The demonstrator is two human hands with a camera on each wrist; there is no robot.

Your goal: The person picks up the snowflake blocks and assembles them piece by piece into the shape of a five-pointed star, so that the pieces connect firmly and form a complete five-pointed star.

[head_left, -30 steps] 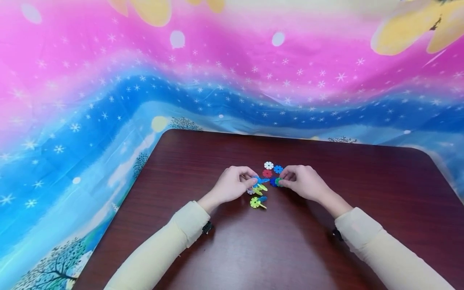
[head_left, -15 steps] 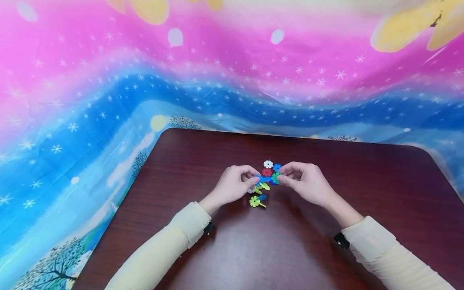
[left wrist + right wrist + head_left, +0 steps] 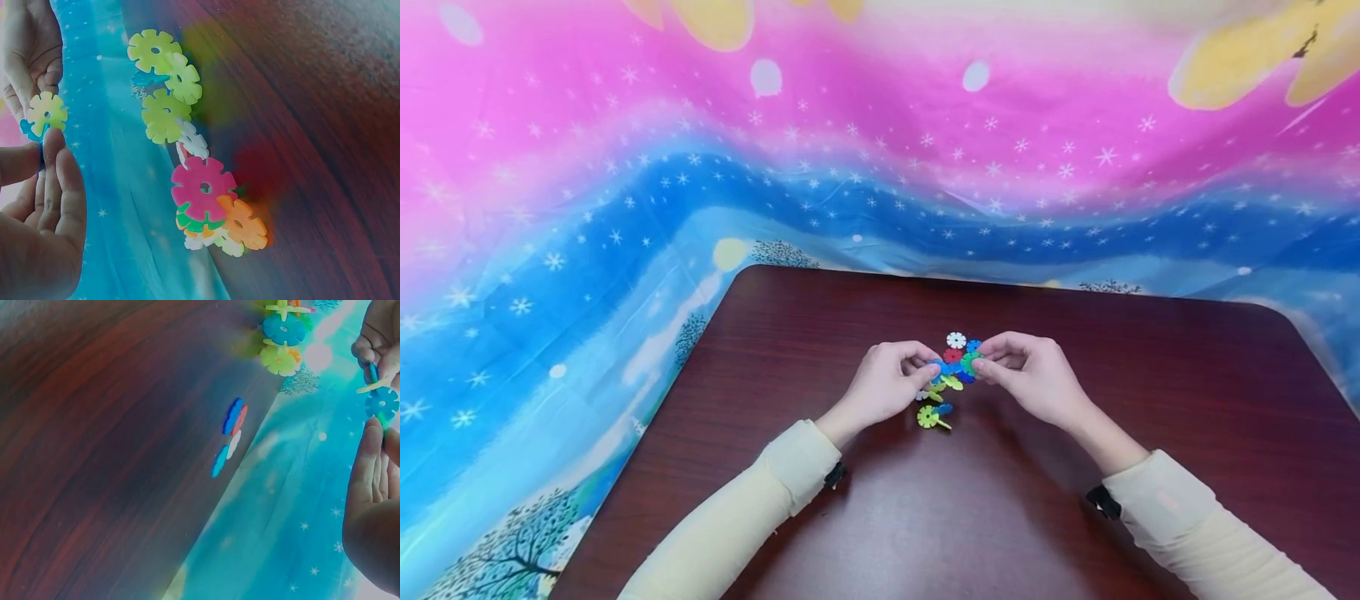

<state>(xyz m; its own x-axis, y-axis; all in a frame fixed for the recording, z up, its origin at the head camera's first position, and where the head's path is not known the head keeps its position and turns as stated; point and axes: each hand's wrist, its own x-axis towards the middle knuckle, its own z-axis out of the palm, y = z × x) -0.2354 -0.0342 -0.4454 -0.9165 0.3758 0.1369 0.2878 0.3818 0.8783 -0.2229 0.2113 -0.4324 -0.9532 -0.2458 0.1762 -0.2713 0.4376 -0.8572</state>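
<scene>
My left hand (image 3: 883,383) pinches a blue snowflake disc (image 3: 939,372) that is joined to other discs. A yellow-green disc (image 3: 47,115) belongs to this cluster in the left wrist view. Between thumb and fingers of my right hand (image 3: 1037,375) is a green snowflake disc (image 3: 969,362). It is held up against the blue discs; whether its slot is engaged cannot be seen. In the right wrist view, a blue disc (image 3: 382,404) of the cluster lies between both hands' fingertips.
Beyond the hands lie loose white (image 3: 956,340), red (image 3: 952,356), blue (image 3: 973,345) and dark blue discs (image 3: 965,378). Nearer me sits a joined yellow-green and blue piece (image 3: 928,417). A chain with a pink disc (image 3: 204,186) shows in the left wrist view. The table (image 3: 850,308) meets a patterned cloth.
My right hand has lifted the green disc from beside the dark blue disc and brought it left to the blue discs. The left hand has stayed nearly in place.
</scene>
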